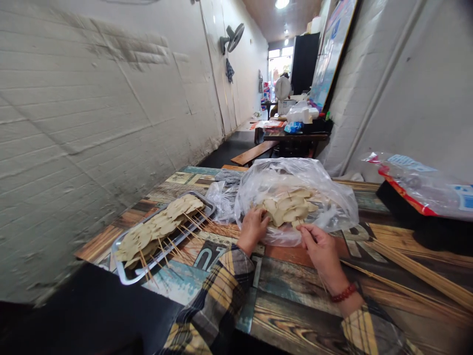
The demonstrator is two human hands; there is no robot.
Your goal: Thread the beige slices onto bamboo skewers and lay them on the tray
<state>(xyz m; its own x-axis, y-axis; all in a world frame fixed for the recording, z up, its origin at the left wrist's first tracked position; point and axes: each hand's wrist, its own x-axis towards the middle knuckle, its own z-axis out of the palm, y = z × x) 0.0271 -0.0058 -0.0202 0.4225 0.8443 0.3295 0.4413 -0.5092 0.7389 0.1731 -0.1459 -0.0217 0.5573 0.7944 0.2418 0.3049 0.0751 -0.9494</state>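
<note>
Pieces (290, 206), pale and flat, sit in the mouth of a clear bag (254, 180), presumably for easy reach. I see the right hand (320, 246) pinching what looks like a skewer (323, 283) by their near edge; the left hand (253, 229), its grip unclear to me, perhaps steadies them.

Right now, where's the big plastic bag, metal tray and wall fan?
Big plastic bag (285, 172): head view, upper part.
Metal tray (129, 281): head view, near rim.
Wall fan (235, 38): head view, round cage.
</note>
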